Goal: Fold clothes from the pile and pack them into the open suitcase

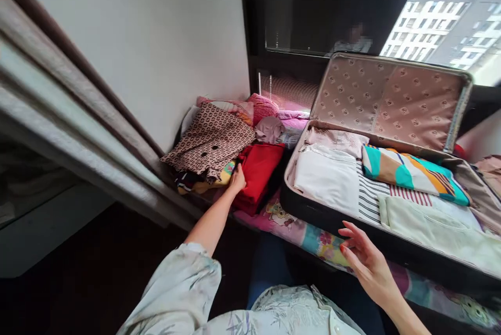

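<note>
My left hand [238, 181] reaches to the left edge of a folded red garment [259, 170], touching it where it meets a heap of clothes. Most of its fingers are hidden, so a grip cannot be made out. Over that heap lies a brown patterned garment [213, 136], and a yellow cloth [217, 184] peeks out below it. My right hand [364, 259] hovers in front of the open suitcase [309, 210], fingers apart and holding nothing. Inside the suitcase are a folded white garment [326, 176], a teal, brown and orange patterned one [415, 170] and a pale green one [438, 225].
Pink bedding [264, 108] and a mauve bundle [270, 129] lie behind the red garment. A cartoon-print mat [301, 230] runs under the suitcase, whose lid [391, 100] leans back by the window. On the left hang striped curtains [78, 116] beside a pale wall.
</note>
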`<act>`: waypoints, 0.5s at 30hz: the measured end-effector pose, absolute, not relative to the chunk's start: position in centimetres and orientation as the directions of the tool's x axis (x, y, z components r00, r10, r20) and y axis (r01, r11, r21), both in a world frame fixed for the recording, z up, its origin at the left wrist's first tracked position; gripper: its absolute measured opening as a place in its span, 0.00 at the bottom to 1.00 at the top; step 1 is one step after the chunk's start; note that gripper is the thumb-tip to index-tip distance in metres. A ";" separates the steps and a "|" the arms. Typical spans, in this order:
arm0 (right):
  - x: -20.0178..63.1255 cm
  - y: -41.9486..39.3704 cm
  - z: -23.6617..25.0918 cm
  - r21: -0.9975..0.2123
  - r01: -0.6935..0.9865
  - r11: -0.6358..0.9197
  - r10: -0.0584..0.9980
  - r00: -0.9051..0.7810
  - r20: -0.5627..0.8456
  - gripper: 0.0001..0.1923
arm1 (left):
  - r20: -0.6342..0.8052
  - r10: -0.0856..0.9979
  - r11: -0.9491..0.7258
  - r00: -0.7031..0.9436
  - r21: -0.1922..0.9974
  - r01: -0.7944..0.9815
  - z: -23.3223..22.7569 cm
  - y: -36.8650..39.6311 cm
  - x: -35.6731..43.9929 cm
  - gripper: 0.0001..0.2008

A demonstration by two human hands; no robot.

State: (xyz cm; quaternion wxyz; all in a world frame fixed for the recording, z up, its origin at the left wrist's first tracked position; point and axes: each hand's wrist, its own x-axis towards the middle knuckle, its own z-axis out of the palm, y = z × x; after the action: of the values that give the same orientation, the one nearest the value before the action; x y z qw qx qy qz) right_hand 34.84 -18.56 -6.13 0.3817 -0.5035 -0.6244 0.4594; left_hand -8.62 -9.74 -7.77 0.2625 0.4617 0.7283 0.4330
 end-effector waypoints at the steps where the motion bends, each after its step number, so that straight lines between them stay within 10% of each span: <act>1: 36.3 -18.6 -5.6 -0.956 0.285 0.077 0.985 -0.167 0.029 0.28 | 0.012 0.890 0.244 -0.456 0.833 0.497 -8.5 -9.2 -8.6 0.32; 8: 46.9 -10.1 0.3 -0.771 0.596 0.224 0.963 -0.012 0.271 0.28 | 0.362 0.862 0.143 -0.356 0.500 0.854 -10.3 -8.7 -6.0 0.29; 15: 50.7 4.3 0.0 -0.094 0.987 0.130 0.985 -0.118 0.123 0.47 | 0.521 0.843 -0.431 0.138 0.498 0.752 -3.1 -8.2 4.7 0.18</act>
State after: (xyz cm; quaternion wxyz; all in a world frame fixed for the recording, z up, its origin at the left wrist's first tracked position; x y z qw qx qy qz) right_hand 50.72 4.32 0.04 0.0776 -0.6596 -0.7476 -0.0056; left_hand 4.73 -8.15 -3.09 0.0583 0.7519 0.5303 0.3873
